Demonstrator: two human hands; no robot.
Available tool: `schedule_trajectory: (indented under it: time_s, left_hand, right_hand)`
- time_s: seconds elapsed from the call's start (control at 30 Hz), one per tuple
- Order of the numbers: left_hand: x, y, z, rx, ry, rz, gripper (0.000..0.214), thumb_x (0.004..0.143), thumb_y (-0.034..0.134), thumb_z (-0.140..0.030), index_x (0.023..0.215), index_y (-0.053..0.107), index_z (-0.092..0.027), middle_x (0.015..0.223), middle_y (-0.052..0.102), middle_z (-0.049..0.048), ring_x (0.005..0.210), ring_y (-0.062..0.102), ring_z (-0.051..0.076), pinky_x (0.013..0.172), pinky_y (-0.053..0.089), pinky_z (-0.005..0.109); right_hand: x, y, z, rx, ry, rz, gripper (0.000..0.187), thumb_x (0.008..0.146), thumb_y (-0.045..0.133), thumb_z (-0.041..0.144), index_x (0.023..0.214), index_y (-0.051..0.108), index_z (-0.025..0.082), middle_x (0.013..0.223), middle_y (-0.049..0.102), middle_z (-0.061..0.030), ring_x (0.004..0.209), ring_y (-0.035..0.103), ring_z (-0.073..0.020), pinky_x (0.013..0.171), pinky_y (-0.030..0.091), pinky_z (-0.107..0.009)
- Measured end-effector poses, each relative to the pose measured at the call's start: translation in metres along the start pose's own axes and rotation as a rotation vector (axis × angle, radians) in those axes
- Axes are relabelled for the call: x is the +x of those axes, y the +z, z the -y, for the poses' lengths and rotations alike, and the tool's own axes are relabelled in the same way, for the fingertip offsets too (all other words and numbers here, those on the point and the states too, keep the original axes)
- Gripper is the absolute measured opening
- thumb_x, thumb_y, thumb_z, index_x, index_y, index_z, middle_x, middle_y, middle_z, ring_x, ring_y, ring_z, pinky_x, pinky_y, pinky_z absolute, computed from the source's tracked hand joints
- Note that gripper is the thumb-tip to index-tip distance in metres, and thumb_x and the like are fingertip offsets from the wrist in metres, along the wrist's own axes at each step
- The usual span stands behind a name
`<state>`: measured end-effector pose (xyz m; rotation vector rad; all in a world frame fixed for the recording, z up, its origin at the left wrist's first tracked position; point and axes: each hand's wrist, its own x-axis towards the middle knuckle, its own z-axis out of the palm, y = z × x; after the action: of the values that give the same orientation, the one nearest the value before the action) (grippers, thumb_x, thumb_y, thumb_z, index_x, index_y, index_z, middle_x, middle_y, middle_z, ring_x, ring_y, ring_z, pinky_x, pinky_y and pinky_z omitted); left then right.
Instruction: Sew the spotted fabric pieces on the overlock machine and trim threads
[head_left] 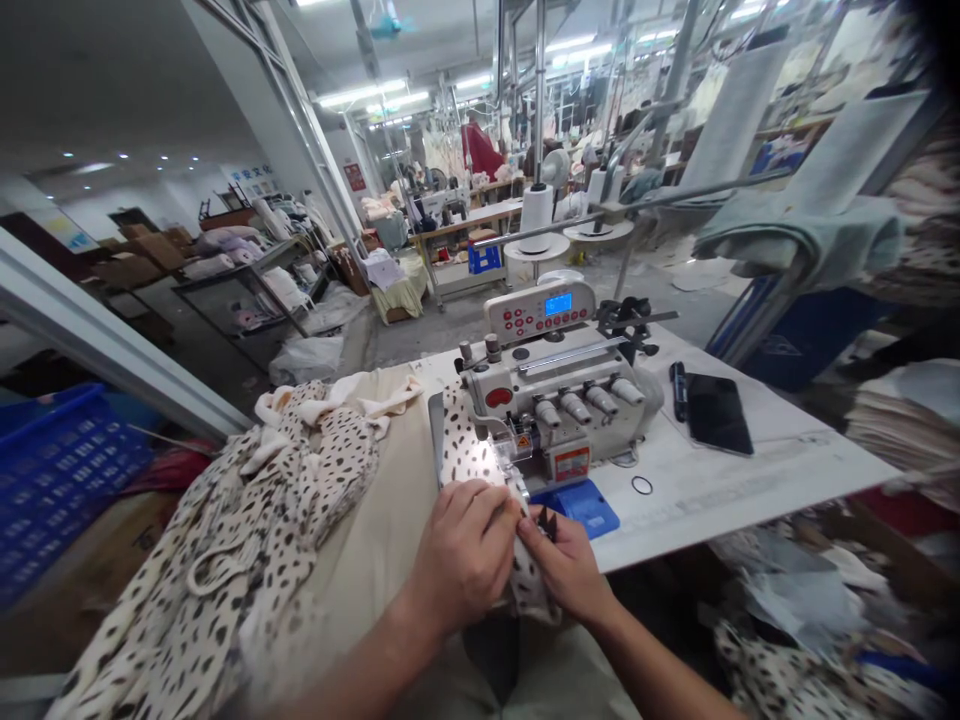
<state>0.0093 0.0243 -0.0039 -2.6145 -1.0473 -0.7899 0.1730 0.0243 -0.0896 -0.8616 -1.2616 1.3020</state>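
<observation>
My left hand [459, 548] is closed on a strip of cream fabric with black spots [463, 448] at the front of the overlock sewing machine [555, 395]. Beside it, my right hand [568, 566] pinches the same spotted fabric, and a small dark tool shows between its fingers. The fabric runs from under the machine's presser area down over the table edge between both hands. A blue plate [585, 505] sits just right of my hands.
A heap of the same spotted fabric [247, 510] lies on the left of the white table [750, 470]. A black phone [718, 413] and a dark pen lie right of the machine. A blue crate [60, 480] stands at far left. Thread cones stand behind.
</observation>
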Motion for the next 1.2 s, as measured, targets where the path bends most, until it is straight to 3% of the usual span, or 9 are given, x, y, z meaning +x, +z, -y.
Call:
schedule_trajectory:
  time_s: [0.23,0.57,0.7,0.83,0.97,1.2]
  left_hand:
    - [0.001,-0.003,0.000,-0.007,-0.008,0.013,0.029,0.091,0.056,-0.016,0.118,0.064,-0.013,0.114,0.067,0.0119,0.109,0.057,0.027,0.096,0.045,0.045]
    - [0.004,-0.002,0.003,-0.087,-0.028,0.000,0.027,0.091,0.055,-0.014,0.117,0.063,-0.014,0.113,0.067,0.0115,0.110,0.057,0.025,0.098,0.045,0.044]
    - [0.007,-0.001,0.007,-0.145,-0.062,-0.006,0.024,0.090,0.055,-0.011,0.111,0.064,-0.016,0.111,0.067,0.0100,0.111,0.058,0.024,0.100,0.047,0.042]
    - [0.007,0.000,0.009,-0.146,-0.078,-0.019,0.024,0.090,0.057,-0.011,0.111,0.065,-0.017,0.113,0.066,0.0106,0.112,0.058,0.024,0.100,0.048,0.043]
    - [0.005,0.000,0.010,-0.147,-0.043,-0.019,0.028,0.090,0.057,-0.011,0.117,0.064,-0.015,0.110,0.067,0.0112,0.108,0.060,0.024,0.097,0.051,0.043]
    - [0.009,0.003,0.015,-0.147,-0.074,-0.037,0.030,0.090,0.056,-0.012,0.119,0.063,-0.016,0.117,0.069,0.0112,0.116,0.060,0.025,0.106,0.050,0.045]
  right_hand:
    - [0.000,0.001,0.003,-0.036,-0.023,0.010,0.032,0.096,0.059,0.046,0.093,0.072,0.017,0.087,0.071,-0.0043,0.081,0.062,-0.0204,0.079,0.049,-0.030]
    - [0.000,0.001,0.000,-0.068,-0.031,0.028,0.030,0.095,0.062,0.044,0.087,0.071,0.016,0.079,0.069,-0.0030,0.073,0.059,-0.0175,0.072,0.048,-0.028]
    - [0.000,0.001,0.002,-0.052,-0.016,-0.026,0.027,0.090,0.069,0.042,0.090,0.073,0.016,0.085,0.073,-0.0046,0.077,0.063,-0.0189,0.074,0.050,-0.029]
    - [0.000,0.001,0.003,-0.056,-0.019,-0.051,0.026,0.089,0.070,0.042,0.084,0.073,0.016,0.077,0.072,-0.0034,0.070,0.062,-0.0175,0.067,0.049,-0.027]
    - [0.001,0.001,0.004,-0.037,0.003,-0.030,0.027,0.089,0.071,0.042,0.093,0.076,0.016,0.085,0.076,-0.0058,0.077,0.066,-0.0202,0.074,0.052,-0.029]
    - [0.002,0.000,0.005,0.019,0.055,-0.072,0.032,0.086,0.072,0.046,0.093,0.077,0.016,0.086,0.077,-0.0067,0.075,0.067,-0.0202,0.072,0.053,-0.029]
